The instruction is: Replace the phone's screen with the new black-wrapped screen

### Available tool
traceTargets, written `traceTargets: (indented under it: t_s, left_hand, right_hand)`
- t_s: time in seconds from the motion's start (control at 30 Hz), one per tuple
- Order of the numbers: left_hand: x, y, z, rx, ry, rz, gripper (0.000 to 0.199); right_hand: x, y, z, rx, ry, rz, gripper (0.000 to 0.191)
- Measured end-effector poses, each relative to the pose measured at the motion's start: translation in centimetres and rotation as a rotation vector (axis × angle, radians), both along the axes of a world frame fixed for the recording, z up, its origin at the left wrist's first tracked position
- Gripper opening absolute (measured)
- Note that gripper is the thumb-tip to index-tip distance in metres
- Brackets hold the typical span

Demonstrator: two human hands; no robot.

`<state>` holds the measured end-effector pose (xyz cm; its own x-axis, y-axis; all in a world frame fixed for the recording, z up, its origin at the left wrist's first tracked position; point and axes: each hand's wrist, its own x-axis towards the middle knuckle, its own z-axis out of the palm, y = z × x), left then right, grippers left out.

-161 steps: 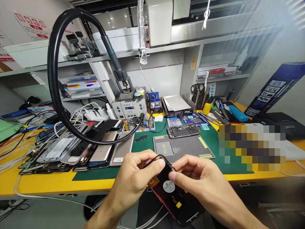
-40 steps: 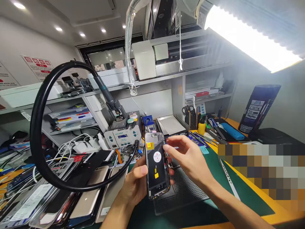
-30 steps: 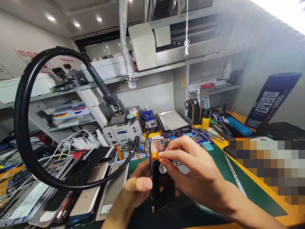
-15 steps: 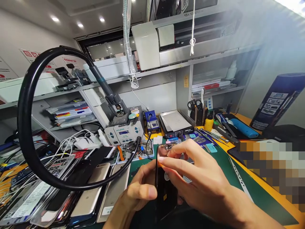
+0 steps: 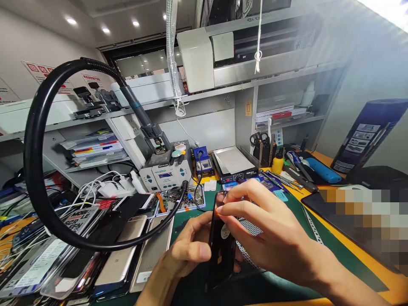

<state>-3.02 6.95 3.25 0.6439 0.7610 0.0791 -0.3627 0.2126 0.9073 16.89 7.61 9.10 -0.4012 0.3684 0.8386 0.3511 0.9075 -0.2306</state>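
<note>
A dark phone (image 5: 223, 246) stands tilted on edge in front of me, with a round white sticker and a small yellow patch on its face. My left hand (image 5: 191, 248) is closed around its left edge and behind it, thumb along the side. At the phone's upper end is my right hand (image 5: 267, 221), its fingertips pinched together. A small orange-red bit shows at those fingertips; what it is I cannot make out. Behind the right hand, partly covered, lies a perforated metal plate (image 5: 251, 227) on the green mat (image 5: 283, 259).
Several phones (image 5: 123, 255) lie at the left under a looping black hose (image 5: 32, 170). A hot-air station (image 5: 167, 178) and a parts tray (image 5: 181, 199) stand behind. Tweezers and screwdrivers (image 5: 283, 178) lie at the back right, near a yellow bottle (image 5: 278, 161).
The phone has turned slightly, showing more of its face and sticker. My right hand has shifted a little to the right at its upper end. The left hand keeps its hold.
</note>
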Motion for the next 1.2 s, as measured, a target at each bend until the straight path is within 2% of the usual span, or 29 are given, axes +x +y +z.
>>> traceTargets:
  t_s: [0.27, 0.5, 1.07, 1.2]
  left_hand:
    - [0.12, 0.44, -0.65, 0.023, -0.063, -0.028, 0.066]
    - [0.15, 0.39, -0.92, 0.029, -0.090, -0.036, 0.067]
    - [0.11, 0.13, -0.01, -0.024, -0.132, -0.041, 0.060]
    - [0.12, 0.10, -0.05, -0.030, -0.152, -0.021, 0.061]
  right_hand:
    - [0.00, 0.34, -0.43, 0.024, 0.022, 0.019, 0.021]
    - [0.01, 0.50, -0.12, 0.043, 0.016, 0.051, 0.017]
    - [0.28, 0.25, 0.08, 0.064, -0.071, 0.106, 0.016]
    - [0.48, 0.06, -0.09, 0.064, -0.096, 0.085, 0.025]
